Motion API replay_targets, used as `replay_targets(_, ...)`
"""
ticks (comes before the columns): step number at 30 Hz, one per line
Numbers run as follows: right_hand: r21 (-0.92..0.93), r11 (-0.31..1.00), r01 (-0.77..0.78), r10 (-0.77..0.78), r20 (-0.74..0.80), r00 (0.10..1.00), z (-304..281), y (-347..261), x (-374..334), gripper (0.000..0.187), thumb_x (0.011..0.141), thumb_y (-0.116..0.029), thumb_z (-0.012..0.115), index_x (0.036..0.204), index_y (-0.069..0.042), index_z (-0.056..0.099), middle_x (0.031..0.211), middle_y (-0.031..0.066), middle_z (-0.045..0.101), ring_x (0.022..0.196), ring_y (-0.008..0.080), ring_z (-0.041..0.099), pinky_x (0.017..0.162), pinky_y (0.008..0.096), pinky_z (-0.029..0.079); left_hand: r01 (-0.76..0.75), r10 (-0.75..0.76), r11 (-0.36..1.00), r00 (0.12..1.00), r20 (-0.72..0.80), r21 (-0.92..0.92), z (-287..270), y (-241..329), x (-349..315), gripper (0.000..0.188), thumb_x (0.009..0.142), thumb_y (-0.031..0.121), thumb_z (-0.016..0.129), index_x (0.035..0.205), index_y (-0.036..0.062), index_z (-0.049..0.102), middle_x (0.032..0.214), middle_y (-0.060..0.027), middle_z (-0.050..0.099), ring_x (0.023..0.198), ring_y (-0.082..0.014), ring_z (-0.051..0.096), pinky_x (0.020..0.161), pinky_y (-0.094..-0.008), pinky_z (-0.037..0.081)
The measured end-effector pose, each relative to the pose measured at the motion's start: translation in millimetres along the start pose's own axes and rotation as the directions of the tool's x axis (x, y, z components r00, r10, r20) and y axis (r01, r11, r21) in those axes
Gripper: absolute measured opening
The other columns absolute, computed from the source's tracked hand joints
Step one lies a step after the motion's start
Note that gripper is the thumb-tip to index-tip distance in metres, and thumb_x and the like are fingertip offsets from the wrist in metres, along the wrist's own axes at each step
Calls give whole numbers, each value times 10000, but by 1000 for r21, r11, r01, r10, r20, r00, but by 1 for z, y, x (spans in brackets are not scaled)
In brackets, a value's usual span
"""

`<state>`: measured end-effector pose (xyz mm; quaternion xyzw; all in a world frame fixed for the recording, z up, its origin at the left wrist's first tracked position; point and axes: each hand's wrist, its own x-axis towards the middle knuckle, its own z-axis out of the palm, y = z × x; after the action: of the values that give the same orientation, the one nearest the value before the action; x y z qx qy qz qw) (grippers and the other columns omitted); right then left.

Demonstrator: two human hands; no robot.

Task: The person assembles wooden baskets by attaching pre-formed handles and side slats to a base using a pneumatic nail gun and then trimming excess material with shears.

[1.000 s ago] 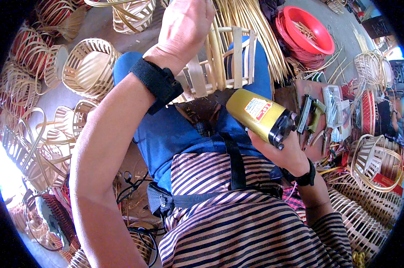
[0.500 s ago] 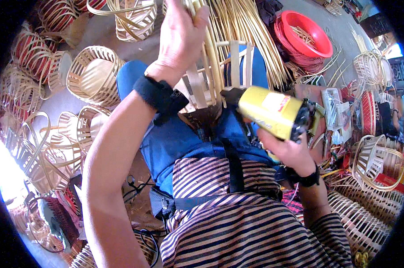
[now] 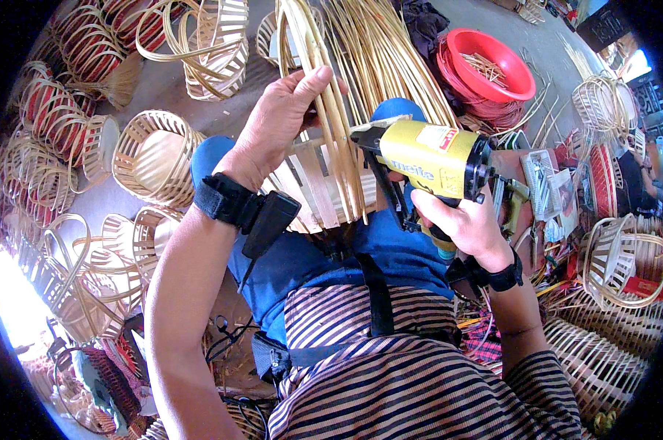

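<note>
My left hand (image 3: 276,121) is closed round the bent cane handle (image 3: 337,147) of a woven wood-strip basket (image 3: 313,180). This basket sits tilted between my knees, the handle's long strips running down over its side. In my right hand (image 3: 467,227) is a yellow and black nail gun (image 3: 430,154), gripped by its handle. The gun's black nose is close beside the handle strips near the basket's rim; I cannot tell whether it touches them. Part of the basket is hidden behind the strips and the gun.
A bundle of long thin canes (image 3: 390,59) lies ahead. Beyond my right knee stands a red basin (image 3: 518,81) with short sticks inside. Finished baskets (image 3: 152,158) crowd the left floor, and a low bench (image 3: 515,165) with tools is at my right.
My left hand and the basket handle have come down toward me. The nail gun has risen slightly and turned more level, its nose now nearer the handle strips.
</note>
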<state>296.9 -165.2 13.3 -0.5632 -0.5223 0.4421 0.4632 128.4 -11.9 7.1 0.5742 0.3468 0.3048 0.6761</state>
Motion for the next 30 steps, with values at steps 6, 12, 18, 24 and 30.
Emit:
replay_targets(6, -46, 998, -38, 39, 20, 999, 0, -7, -3, 250, 704, -30, 559, 950, 14, 540, 863, 89, 590, 798, 144, 565, 715, 268, 439, 2, -4, 999, 999, 38, 52, -3, -2, 2, 319, 836, 375, 429, 812, 88, 567, 662, 41, 501, 586, -34, 454, 563, -177, 403)
replay_targets(12, -117, 978, 170, -171, 1, 985, 13, 4, -2, 237, 679, -30, 566, 913, 5, 547, 843, 114, 593, 788, 202, 579, 711, 300, 439, -14, 10, 999, 998, 67, 53, -4, -5, 4, 325, 828, 389, 438, 819, 91, 565, 641, 47, 499, 569, -30, 453, 554, -176, 406)
replay_targets(18, -241, 918, 316, -327, -5, 945, 20, 5, -2, 230, 662, -35, 581, 888, 1, 556, 844, 116, 592, 785, 211, 581, 705, 300, 442, 3, -5, 999, 999, 35, 47, -4, -7, 2, 331, 823, 395, 444, 823, 86, 562, 640, 46, 500, 548, -29, 438, 542, -167, 393)
replay_targets(24, 44, 999, -1, 5, -88, 996, 6, -2, -22, 206, 718, -21, 544, 924, -11, 550, 821, 56, 595, 671, 106, 566, 602, 235, 451, 28, -24, 994, 999, -38, 109, -3, 0, -4, 356, 828, 397, 431, 864, 62, 547, 703, 16, 503, 585, -61, 438, 562, -197, 377)
replay_targets(30, -38, 905, -425, 390, -331, 859, -75, 52, -55, 287, 730, -40, 518, 1008, 15, 470, 711, 33, 534, 534, 81, 482, 464, 217, 406, -110, 428, 570, 886, -179, 814, -77, 43, -27, 486, 717, 288, 543, 1128, 70, 406, 964, -70, 481, 888, -176, 449, 749, -300, 391)
